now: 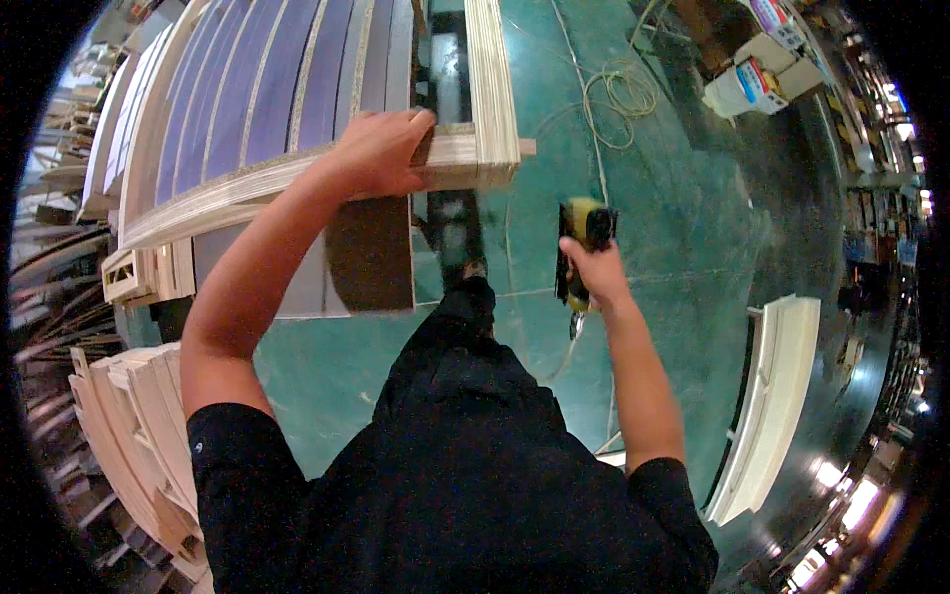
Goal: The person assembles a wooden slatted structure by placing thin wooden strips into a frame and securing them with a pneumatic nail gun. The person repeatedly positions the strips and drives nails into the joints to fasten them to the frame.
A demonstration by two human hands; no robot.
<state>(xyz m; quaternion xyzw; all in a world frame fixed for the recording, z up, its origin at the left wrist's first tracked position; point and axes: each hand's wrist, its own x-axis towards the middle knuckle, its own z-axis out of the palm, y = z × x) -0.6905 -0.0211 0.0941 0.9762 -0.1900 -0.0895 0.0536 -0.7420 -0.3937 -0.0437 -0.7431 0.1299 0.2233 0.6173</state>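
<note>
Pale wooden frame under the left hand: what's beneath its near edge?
A flat grey-brown board juts out below the pale wooden frame, with green floor nearer. The frame and left forearm cover the rest, so how far the board runs underneath cannot be seen.

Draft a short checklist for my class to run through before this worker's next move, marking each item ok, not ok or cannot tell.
1. Left hand touching the wooden frame: ok, near its corner.
2. Right hand around the yellow-and-black tool: ok.
3. Tool apart from the frame: ok, green floor shows between them.
4. Tool's thin hose firmly connected: cannot tell, too blurred.
5. Gloves, if your rules require them: not ok, both hands are bare.
</note>
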